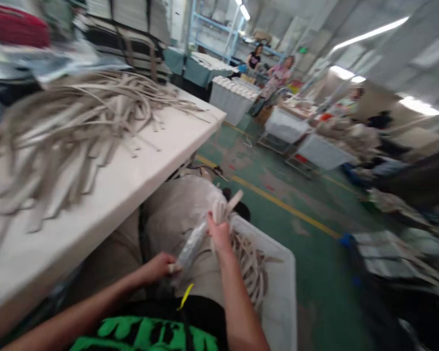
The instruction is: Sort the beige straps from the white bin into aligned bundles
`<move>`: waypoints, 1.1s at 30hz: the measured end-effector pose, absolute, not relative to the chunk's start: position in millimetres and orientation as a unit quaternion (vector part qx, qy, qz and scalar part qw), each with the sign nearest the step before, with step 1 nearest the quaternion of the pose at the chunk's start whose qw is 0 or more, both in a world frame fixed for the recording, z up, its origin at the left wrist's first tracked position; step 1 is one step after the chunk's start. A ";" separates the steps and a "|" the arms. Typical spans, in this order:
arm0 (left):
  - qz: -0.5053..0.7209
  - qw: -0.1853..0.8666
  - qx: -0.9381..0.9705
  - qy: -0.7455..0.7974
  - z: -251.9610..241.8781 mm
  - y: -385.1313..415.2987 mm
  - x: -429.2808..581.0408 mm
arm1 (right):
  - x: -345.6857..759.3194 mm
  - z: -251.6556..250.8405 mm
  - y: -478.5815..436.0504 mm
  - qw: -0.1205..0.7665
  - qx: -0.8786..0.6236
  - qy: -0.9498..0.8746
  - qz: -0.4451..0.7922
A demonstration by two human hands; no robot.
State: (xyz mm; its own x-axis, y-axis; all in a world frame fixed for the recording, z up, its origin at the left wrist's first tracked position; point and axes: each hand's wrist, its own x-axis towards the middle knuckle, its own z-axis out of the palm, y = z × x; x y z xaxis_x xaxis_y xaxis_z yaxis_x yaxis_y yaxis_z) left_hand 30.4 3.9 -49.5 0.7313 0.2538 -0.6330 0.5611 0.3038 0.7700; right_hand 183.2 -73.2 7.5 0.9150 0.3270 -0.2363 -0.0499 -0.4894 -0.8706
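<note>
My right hand [219,233] is closed round a bunch of beige strips [226,207] whose ends stick up above my fist. My left hand [160,267] pinches the near end of a clear plastic sleeve [192,246] that runs up to the right hand. Both hands hover over my lap, beside a white bin [281,292] holding more beige strips [250,265].
A white table [131,180] on my left carries a big heap of beige strips [69,122]. Green floor with a yellow line [277,202] lies ahead. Other people work at distant tables [277,73]. White bins and stacked goods stand to the right.
</note>
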 end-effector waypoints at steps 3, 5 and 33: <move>-0.102 0.803 0.491 0.322 -69.4 26.6 13.3 | 188.9 -21.1 -78.9 0.550 -0.797 -0.071 0.240; -0.055 0.852 0.403 0.328 -78.5 36.0 18.2 | 191.6 -35.0 -92.2 0.620 -0.728 -0.068 0.285; -0.042 0.836 0.430 0.339 -58.0 28.4 25.5 | 143.8 -39.5 -82.6 0.523 -0.748 -0.167 0.373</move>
State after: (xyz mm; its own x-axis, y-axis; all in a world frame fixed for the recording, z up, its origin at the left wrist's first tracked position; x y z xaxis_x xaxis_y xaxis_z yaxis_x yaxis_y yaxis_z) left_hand 25.5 28.4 -58.0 0.7667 0.2215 -0.6026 0.3615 0.6267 0.6903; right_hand 143.8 -82.6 -39.5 0.6662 0.6397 -0.3834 -0.1409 -0.3968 -0.9070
